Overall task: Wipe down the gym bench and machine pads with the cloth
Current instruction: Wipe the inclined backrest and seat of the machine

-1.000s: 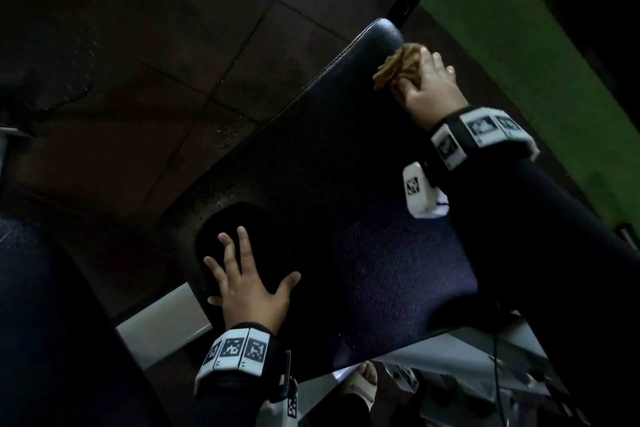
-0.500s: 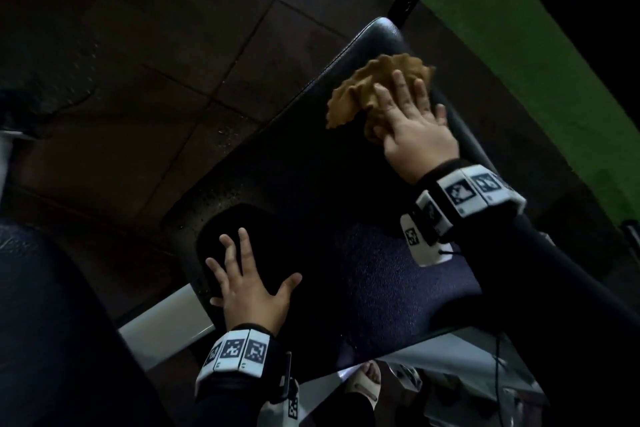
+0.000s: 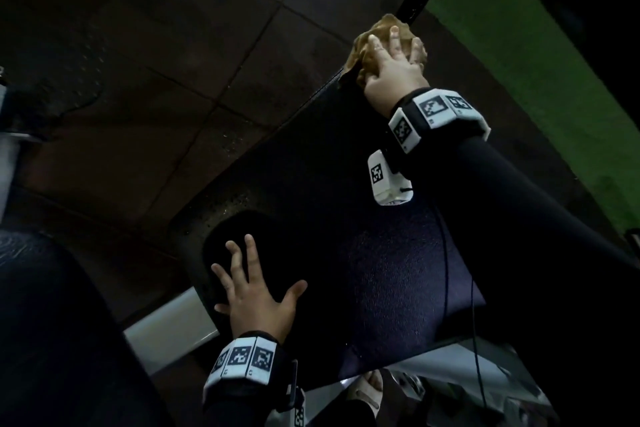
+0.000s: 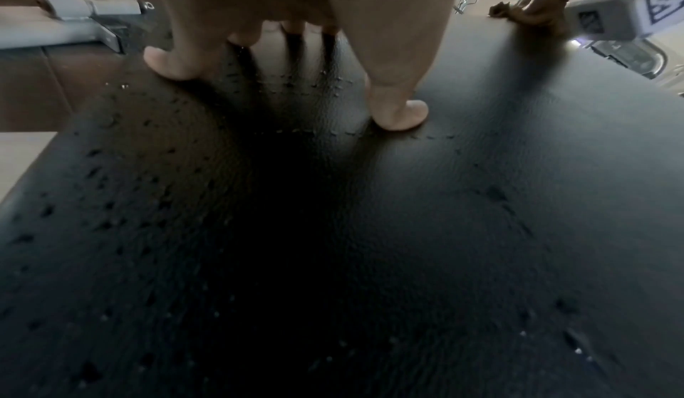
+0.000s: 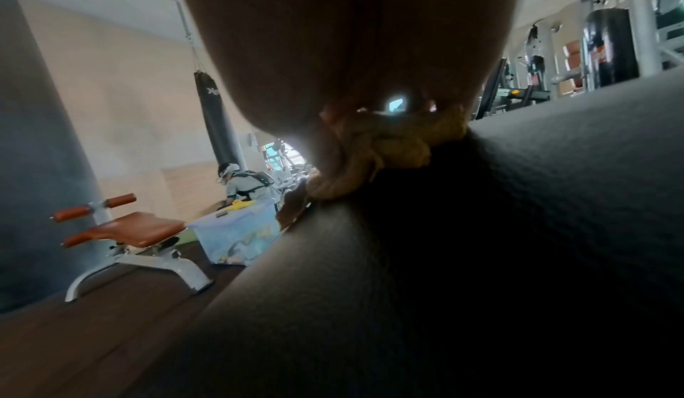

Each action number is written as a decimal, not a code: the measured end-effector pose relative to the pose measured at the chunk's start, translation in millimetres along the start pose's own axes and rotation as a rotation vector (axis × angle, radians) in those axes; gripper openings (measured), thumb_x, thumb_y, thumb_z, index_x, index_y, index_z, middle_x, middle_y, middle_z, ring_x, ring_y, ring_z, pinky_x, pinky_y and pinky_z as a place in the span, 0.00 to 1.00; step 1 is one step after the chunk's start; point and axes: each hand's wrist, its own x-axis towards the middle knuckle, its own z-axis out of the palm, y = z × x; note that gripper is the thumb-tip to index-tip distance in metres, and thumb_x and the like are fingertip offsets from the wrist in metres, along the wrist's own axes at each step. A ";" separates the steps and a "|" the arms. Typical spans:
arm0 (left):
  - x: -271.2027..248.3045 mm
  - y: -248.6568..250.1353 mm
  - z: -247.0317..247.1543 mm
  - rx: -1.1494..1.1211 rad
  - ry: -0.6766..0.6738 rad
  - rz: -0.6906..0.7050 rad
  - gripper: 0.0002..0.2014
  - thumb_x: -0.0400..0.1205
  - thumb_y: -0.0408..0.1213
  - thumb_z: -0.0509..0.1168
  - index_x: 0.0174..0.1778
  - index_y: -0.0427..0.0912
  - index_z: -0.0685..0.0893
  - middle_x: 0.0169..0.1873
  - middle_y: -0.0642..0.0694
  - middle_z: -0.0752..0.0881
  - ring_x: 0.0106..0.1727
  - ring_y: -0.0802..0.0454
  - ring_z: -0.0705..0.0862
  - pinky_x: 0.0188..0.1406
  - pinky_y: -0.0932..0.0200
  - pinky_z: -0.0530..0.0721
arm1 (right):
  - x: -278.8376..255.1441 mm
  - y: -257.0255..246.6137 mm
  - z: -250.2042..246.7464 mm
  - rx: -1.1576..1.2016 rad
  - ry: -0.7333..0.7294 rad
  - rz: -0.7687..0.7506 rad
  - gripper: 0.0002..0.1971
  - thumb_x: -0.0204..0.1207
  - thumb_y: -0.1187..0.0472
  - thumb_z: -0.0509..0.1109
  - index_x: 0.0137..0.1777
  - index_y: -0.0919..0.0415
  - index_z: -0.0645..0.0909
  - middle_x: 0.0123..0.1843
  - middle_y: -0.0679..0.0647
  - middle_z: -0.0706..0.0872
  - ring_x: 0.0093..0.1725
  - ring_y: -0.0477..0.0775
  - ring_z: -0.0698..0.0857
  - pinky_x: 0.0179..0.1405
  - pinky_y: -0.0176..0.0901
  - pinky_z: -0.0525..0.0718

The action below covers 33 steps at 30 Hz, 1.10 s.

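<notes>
- Since half a second ago, the right hand (image 3: 394,69) has pushed the cloth (image 3: 377,42) out to the far end of the bench pad (image 3: 346,218).
- Its fingers lie straight over the bunched cloth, pressing it down to wipe.
- The left hand (image 3: 258,298), fingers spread flat, presses the near end, apparently as a brace.

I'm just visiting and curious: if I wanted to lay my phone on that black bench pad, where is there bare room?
The widest bare stretch of the bench pad lies between the left hand, spread flat near its near end, and the right hand, pressing the cloth at the far end. The far end is crowded; droplets speckle the left hand's side.
</notes>
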 end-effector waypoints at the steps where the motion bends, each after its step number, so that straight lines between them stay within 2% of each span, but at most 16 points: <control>1: 0.2 -0.2 0.5 0.000 0.002 -0.001 0.57 0.69 0.62 0.71 0.74 0.71 0.28 0.82 0.58 0.34 0.82 0.46 0.31 0.72 0.22 0.51 | -3.9 1.8 1.9 0.004 0.005 -0.042 0.30 0.81 0.57 0.55 0.82 0.43 0.52 0.85 0.47 0.42 0.83 0.62 0.37 0.82 0.56 0.43; 4: 0.7 -0.2 1.2 0.004 0.002 -0.002 0.57 0.69 0.61 0.72 0.73 0.71 0.27 0.81 0.59 0.33 0.82 0.45 0.30 0.72 0.22 0.51 | -24.2 11.0 7.8 -0.009 0.014 -0.198 0.28 0.81 0.59 0.58 0.80 0.42 0.59 0.85 0.45 0.47 0.83 0.59 0.40 0.81 0.54 0.52; 8: 1.7 -0.4 0.2 -0.001 -0.004 -0.005 0.56 0.69 0.60 0.72 0.73 0.72 0.28 0.82 0.58 0.34 0.82 0.46 0.30 0.73 0.23 0.50 | -70.9 25.4 26.4 0.028 -0.004 -0.306 0.28 0.78 0.63 0.61 0.78 0.46 0.64 0.84 0.46 0.52 0.84 0.58 0.44 0.81 0.54 0.52; 10: 2.0 -0.2 -0.6 -0.005 -0.002 -0.003 0.56 0.69 0.60 0.73 0.72 0.72 0.29 0.82 0.59 0.34 0.82 0.46 0.30 0.73 0.23 0.49 | -100.1 34.3 40.8 0.037 -0.014 -0.340 0.29 0.78 0.64 0.61 0.79 0.47 0.65 0.84 0.47 0.52 0.84 0.58 0.43 0.82 0.53 0.49; 15: 0.6 1.3 -3.5 0.016 0.004 0.000 0.56 0.69 0.59 0.73 0.80 0.66 0.35 0.83 0.57 0.38 0.82 0.44 0.33 0.73 0.23 0.51 | -173.9 56.9 79.0 0.029 -0.070 -0.386 0.31 0.77 0.64 0.61 0.79 0.46 0.63 0.84 0.44 0.50 0.83 0.53 0.39 0.80 0.50 0.44; 20: -0.7 3.7 -5.3 0.020 -0.009 0.003 0.55 0.70 0.59 0.73 0.81 0.64 0.37 0.83 0.56 0.37 0.82 0.44 0.33 0.73 0.22 0.50 | -243.0 71.4 115.9 0.071 -0.100 -0.383 0.33 0.76 0.64 0.62 0.80 0.46 0.60 0.83 0.44 0.45 0.80 0.50 0.34 0.80 0.48 0.42; 23: -2.3 3.9 -5.3 0.018 -0.007 0.000 0.55 0.71 0.58 0.73 0.81 0.63 0.37 0.82 0.57 0.35 0.82 0.45 0.31 0.73 0.22 0.48 | -285.8 78.5 137.2 0.069 -0.156 -0.355 0.36 0.75 0.63 0.61 0.81 0.43 0.52 0.83 0.41 0.39 0.81 0.48 0.31 0.81 0.45 0.38; 26: -3.5 3.5 -7.6 0.064 -0.017 -0.001 0.54 0.71 0.62 0.71 0.82 0.61 0.37 0.82 0.56 0.34 0.82 0.45 0.33 0.73 0.22 0.48 | -318.1 84.7 151.7 0.058 -0.241 -0.329 0.39 0.76 0.64 0.60 0.81 0.41 0.46 0.81 0.38 0.31 0.78 0.43 0.25 0.79 0.40 0.30; 28: -6.4 5.6 -9.3 0.107 -0.019 -0.012 0.53 0.72 0.63 0.69 0.83 0.58 0.40 0.83 0.54 0.35 0.83 0.45 0.35 0.73 0.23 0.48 | -329.2 88.7 153.4 0.104 -0.281 -0.328 0.38 0.76 0.64 0.60 0.82 0.42 0.47 0.80 0.37 0.30 0.77 0.41 0.24 0.77 0.37 0.28; 30: -14.4 10.6 -6.5 0.134 0.009 -0.023 0.48 0.75 0.61 0.67 0.84 0.53 0.44 0.84 0.52 0.39 0.84 0.46 0.40 0.74 0.24 0.48 | -333.0 93.0 147.7 0.169 -0.273 -0.327 0.36 0.76 0.65 0.60 0.82 0.45 0.52 0.81 0.37 0.35 0.79 0.40 0.28 0.77 0.35 0.29; 33: -41.5 26.7 7.9 0.113 0.168 0.010 0.36 0.80 0.52 0.65 0.81 0.43 0.60 0.82 0.45 0.56 0.82 0.45 0.56 0.75 0.27 0.56 | -327.7 102.9 131.8 0.219 -0.133 -0.259 0.32 0.78 0.65 0.62 0.81 0.50 0.59 0.81 0.40 0.42 0.82 0.44 0.36 0.79 0.40 0.33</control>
